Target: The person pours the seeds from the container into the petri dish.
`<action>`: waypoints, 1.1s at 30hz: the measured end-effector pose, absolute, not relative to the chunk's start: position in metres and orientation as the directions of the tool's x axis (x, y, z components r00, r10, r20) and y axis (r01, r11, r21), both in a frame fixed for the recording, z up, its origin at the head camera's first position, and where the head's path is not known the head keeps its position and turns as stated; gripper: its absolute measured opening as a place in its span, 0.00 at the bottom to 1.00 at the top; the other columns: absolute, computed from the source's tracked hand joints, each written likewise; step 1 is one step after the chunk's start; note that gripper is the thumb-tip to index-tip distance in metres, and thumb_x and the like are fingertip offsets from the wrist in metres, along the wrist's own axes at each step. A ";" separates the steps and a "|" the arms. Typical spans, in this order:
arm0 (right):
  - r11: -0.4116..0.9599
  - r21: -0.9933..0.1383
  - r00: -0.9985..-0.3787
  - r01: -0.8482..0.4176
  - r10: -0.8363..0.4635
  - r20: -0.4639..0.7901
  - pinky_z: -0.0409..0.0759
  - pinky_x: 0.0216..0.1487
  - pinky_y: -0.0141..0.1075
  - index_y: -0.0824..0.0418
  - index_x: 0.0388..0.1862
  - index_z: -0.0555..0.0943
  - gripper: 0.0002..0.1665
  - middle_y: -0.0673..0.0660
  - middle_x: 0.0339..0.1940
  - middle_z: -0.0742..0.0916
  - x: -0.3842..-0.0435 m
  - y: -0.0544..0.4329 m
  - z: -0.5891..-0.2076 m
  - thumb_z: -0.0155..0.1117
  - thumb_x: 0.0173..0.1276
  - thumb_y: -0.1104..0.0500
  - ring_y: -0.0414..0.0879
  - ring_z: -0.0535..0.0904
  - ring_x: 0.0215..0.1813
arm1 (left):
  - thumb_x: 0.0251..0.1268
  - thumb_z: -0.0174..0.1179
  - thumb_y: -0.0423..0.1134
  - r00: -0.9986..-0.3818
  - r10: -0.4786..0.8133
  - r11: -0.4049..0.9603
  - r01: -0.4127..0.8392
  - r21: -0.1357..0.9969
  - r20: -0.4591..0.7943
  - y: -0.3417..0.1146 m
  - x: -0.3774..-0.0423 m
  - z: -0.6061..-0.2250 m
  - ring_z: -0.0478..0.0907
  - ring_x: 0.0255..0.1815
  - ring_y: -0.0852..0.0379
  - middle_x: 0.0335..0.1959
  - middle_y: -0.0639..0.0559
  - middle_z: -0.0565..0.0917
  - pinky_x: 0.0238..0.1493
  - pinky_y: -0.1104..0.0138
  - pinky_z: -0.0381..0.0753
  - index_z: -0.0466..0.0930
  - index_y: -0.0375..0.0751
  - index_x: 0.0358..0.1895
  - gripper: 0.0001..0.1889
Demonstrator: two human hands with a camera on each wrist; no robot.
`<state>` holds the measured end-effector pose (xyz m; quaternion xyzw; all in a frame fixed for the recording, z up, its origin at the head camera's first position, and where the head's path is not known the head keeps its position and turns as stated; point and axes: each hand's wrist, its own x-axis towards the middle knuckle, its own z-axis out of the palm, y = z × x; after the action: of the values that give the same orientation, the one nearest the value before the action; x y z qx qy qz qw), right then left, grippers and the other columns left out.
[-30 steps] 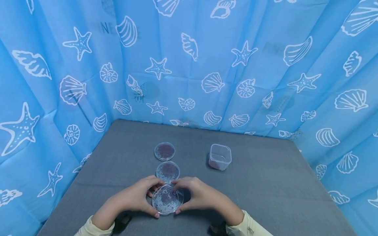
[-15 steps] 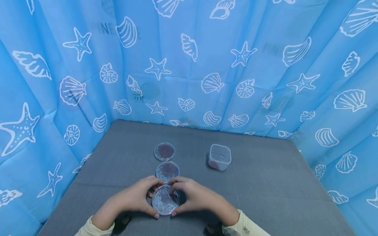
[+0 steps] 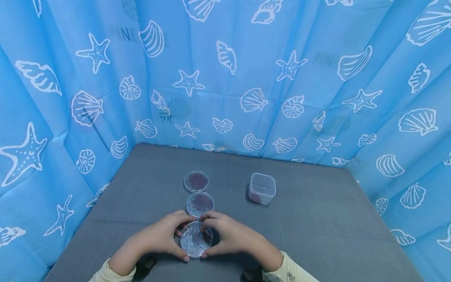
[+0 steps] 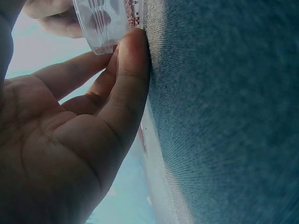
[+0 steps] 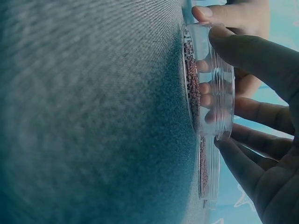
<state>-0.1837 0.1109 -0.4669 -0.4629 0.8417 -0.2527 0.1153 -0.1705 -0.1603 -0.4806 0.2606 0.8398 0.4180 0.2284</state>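
Observation:
A clear petri dish (image 3: 194, 242) with a thin layer of small reddish-brown granules (image 5: 191, 77) stands on the grey cloth near the front. Its clear lid (image 5: 226, 88) sits over it, lined up with the rim. My left hand (image 3: 165, 235) holds the dish from the left, thumb at the near side low by the cloth. From the right, my right hand (image 3: 229, 235) grips the lid's edge, thumb in front and fingers behind. In the left wrist view, the left thumb (image 4: 133, 51) presses the dish wall. Fingers partly hide the dish's far edge.
Directly behind stands a second petri dish (image 3: 200, 204) with granules, then a third (image 3: 196, 181) farther back. A clear square plastic tub (image 3: 262, 188) with some reddish contents stands right of them. A blue shell-patterned curtain (image 3: 225, 78) encloses the grey table (image 3: 317, 219).
The lid, earlier offset to the right of the dish, has moved left over it with my right hand. My left hand has stayed nearly in place.

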 end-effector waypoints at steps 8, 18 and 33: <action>0.438 -0.527 -0.536 -0.728 -0.843 0.041 0.81 0.69 0.35 0.54 0.55 0.85 0.29 0.53 0.69 0.81 -0.183 0.110 -0.466 0.83 0.62 0.42 0.39 0.77 0.68 | 0.46 0.87 0.49 -0.757 0.631 0.516 0.247 0.820 -0.168 -0.161 -0.170 -0.481 0.77 0.56 0.57 0.62 0.52 0.76 0.50 0.72 0.85 0.72 0.48 0.76 0.50; 0.405 -0.534 -0.508 -0.742 -0.860 0.055 0.80 0.69 0.34 0.52 0.48 0.85 0.23 0.54 0.70 0.80 -0.184 0.110 -0.468 0.82 0.63 0.43 0.39 0.77 0.68 | 0.45 0.87 0.49 -0.754 0.639 0.496 0.253 0.831 -0.152 -0.161 -0.170 -0.483 0.76 0.59 0.56 0.63 0.52 0.76 0.52 0.71 0.85 0.73 0.50 0.75 0.50; 0.426 -0.529 -0.507 -0.734 -0.862 0.010 0.80 0.69 0.34 0.51 0.47 0.85 0.21 0.52 0.69 0.79 -0.184 0.110 -0.469 0.84 0.61 0.45 0.38 0.76 0.68 | 0.44 0.88 0.47 -0.755 0.636 0.491 0.239 0.838 -0.158 -0.160 -0.170 -0.480 0.75 0.57 0.55 0.60 0.52 0.76 0.51 0.72 0.84 0.75 0.49 0.72 0.47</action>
<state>-0.1842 0.1099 -0.4695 -0.4784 0.8338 -0.2416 0.1323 -0.1699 -0.1603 -0.4799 0.2629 0.8320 0.4306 0.2307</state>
